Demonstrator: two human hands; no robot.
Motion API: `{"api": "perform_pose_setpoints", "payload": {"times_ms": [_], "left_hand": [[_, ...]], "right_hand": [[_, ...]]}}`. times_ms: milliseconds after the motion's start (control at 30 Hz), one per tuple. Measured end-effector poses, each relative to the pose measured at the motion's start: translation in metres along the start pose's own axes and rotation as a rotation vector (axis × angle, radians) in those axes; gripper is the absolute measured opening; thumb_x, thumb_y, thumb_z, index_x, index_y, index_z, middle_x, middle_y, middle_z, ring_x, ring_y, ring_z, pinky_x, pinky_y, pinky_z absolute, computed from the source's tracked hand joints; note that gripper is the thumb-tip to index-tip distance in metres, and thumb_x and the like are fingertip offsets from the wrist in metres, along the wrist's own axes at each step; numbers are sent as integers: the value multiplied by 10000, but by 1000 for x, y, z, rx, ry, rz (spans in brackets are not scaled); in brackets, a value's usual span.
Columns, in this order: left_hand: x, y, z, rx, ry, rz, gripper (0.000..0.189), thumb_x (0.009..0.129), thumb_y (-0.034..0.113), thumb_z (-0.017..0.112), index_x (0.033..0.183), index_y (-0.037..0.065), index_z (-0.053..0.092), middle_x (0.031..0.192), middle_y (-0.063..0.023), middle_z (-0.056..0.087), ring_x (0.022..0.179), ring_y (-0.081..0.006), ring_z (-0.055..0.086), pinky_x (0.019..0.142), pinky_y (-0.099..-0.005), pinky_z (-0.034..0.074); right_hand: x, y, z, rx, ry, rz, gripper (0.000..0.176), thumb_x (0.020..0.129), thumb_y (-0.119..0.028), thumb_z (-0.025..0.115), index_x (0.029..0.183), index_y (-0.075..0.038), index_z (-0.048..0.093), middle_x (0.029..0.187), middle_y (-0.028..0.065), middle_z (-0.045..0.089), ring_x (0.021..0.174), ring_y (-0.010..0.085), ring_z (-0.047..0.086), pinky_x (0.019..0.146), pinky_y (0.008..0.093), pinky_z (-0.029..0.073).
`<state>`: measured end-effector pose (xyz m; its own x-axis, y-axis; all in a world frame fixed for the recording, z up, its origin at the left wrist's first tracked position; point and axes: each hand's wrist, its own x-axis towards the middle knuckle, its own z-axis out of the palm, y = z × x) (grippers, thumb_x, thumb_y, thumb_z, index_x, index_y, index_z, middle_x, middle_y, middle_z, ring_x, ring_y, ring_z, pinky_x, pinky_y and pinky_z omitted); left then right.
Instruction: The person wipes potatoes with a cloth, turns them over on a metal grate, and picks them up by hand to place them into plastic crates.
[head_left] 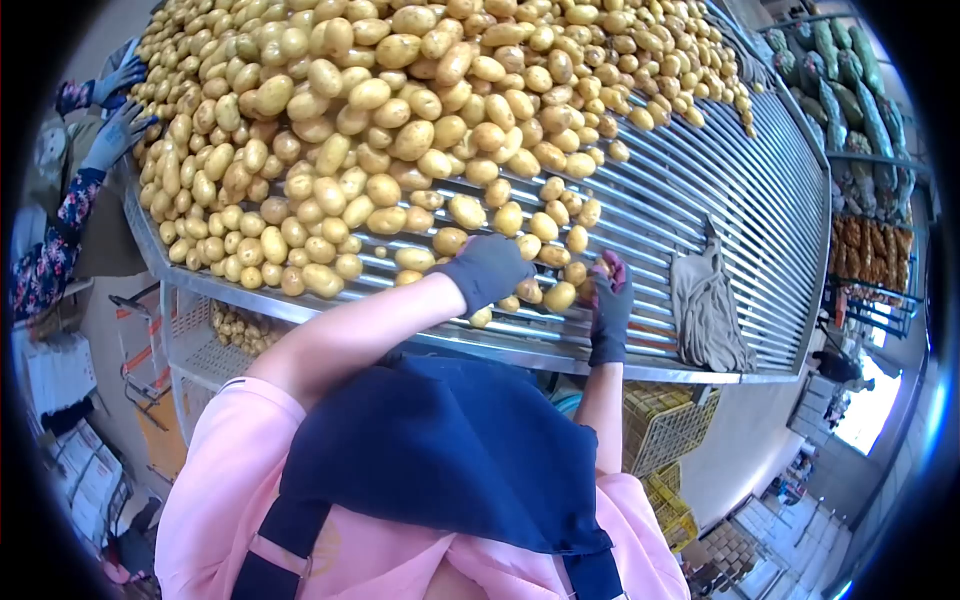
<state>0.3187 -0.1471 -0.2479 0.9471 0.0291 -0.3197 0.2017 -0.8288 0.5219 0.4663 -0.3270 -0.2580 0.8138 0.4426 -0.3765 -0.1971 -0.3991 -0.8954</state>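
Observation:
A large heap of yellow potatoes [380, 110] covers the left and back of a metal roller table [700, 190]. My left hand [487, 270], in a dark grey glove, reaches over loose potatoes at the near side of the heap. Its fingers point down among them and are mostly hidden, so any grip cannot be made out. To its right, my right hand [611, 305] wears a similar glove with reddish-purple fingertips. Those fingers curl round a potato [603, 266], of which only a little shows. Several more potatoes lie between the two hands.
A grey cloth [708, 305] lies on the rollers at right. Another person's gloved hands [115, 135] are at the heap's left edge. Yellow crates [670, 425] stand below the table's front rail [440, 340]. Bagged produce [850, 90] fills a rack at far right.

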Motion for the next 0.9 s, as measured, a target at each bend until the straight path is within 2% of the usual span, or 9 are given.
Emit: {"api": "perform_pose_setpoints", "payload": {"times_ms": [233,367,433,600,667,700,800,833,900], "left_hand": [[-20,-9,-4,-313,277,-17,229,854,218,529,1055,184,633,900,-112,595,836,-278,603,688,-397,502],[-15,16,-17,-269,262,111,258,859,242,536,1098,193,618,961,-104,596,855,-269,618,700,-404,504],[-2,29,-7,-17,-46,-3,284,861,277,549,1127,196,606,974,-91,603,872,-262,630,693,-405,507],[3,15,13,-65,27,22,339,866,329,561,1144,140,606,900,-123,623,882,-276,637,728,-373,507],[-7,1,20,-527,334,91,346,869,331,574,1116,91,610,931,-120,633,814,-243,649,706,-338,513],[-23,5,-24,-1024,-68,-114,378,875,390,562,1091,82,604,985,-96,651,837,-227,651,752,-340,508],[-43,-27,3,-2260,-70,59,479,914,463,473,1210,87,505,1176,-107,558,1053,-283,562,899,-444,476],[-58,-23,-18,-2583,-32,137,495,918,473,456,1226,87,482,1227,-106,528,1085,-312,542,923,-479,460],[-89,-28,-25,-2415,310,193,456,924,483,435,1154,96,513,1274,-125,488,1169,-329,474,916,-550,445]], "right_hand": [[-1,-14,7,68,32,-121,422,894,-135,575,1282,-29,449,1159,52,534,1025,113,500,891,254,414],[-7,-40,20,112,-8,-155,437,892,-136,578,1285,-9,438,1150,53,535,971,112,526,820,253,461],[-18,-58,34,113,-52,-77,407,876,-138,590,1245,-10,476,1160,74,531,1050,147,505,924,277,409],[-19,-42,38,-101,-140,-35,428,898,-134,572,1282,11,446,1164,80,534,1000,134,545,838,241,463],[-18,-45,39,-24,-125,-78,409,905,-126,565,1279,1,459,1155,77,541,981,127,559,813,221,469],[-16,-45,42,-20,-124,-81,409,905,-126,565,1279,1,459,1155,77,541,981,127,559,813,221,469],[-37,-77,61,-168,-93,-242,426,887,-108,587,1289,-30,469,1198,104,557,1078,177,545,895,283,461],[-41,-78,77,-278,-200,-543,419,866,-110,614,1269,-76,503,1185,122,561,1050,179,563,884,303,469],[-57,-97,107,-388,-364,-592,385,851,-118,631,1227,-118,547,1125,119,583,977,198,589,842,325,487]]}}
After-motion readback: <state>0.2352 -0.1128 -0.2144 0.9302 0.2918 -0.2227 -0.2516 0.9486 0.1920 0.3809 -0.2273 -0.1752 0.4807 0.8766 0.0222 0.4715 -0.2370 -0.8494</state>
